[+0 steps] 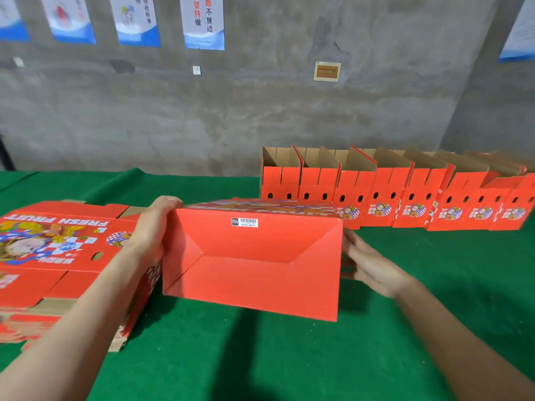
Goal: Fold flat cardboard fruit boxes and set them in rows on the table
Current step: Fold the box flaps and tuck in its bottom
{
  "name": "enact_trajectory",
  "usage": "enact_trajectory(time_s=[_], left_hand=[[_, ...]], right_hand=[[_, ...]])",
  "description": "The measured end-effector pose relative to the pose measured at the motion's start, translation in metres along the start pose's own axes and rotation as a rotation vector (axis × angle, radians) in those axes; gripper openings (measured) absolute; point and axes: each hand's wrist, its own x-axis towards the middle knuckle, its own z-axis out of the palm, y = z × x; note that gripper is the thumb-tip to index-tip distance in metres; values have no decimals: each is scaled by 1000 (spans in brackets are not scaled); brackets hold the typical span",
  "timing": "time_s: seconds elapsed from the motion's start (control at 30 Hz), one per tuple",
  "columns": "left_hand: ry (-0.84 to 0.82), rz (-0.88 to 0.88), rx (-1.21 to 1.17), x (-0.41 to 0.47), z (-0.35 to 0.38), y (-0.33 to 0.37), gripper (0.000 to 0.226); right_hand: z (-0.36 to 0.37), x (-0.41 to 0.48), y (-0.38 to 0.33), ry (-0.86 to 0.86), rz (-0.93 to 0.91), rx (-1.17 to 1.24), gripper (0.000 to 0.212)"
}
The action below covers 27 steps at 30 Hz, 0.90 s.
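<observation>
- Green cloth-covered tabletop [260, 360] lies nearest, under both forearms.
- Half-folded red cardboard fruit box [252, 270] is between the 2 hands, its plain folded bottom facing the camera and a white barcode label [244, 222] near its top edge.
- Left hand [156, 224] grasps the box's upper left corner, fingers curled over the edge.
- Right hand [367, 261] is released, fingers straight, at the box's right side; contact is too blurred to tell.
- Stack of flat printed red cardboard blanks [58, 247] lies just left of the box.
- Row of folded red boxes with open brown tops [376, 192] stands side by side behind the box, to its right.
- Grey concrete wall [260, 111] with blue-and-white posters [202, 21] rises beyond the box.
</observation>
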Motion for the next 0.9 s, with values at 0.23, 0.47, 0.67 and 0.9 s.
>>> enact_trajectory(time_s=[0.23,0.47,0.67,0.9], left_hand=[[-142,34,-216,6,-19,-15,33],[-181,286,906,17,-15,-58,68],[-402,106,539,1,11,-75,55],[-328,-30,405,7,2,-93,50]], right_hand=[[5,4,-3,-9,-167,-151,83],[62,23,10,248,-375,-687,70],[130,49,55,206,-264,-929,55],[184,75,101,-71,-175,-1212,82]])
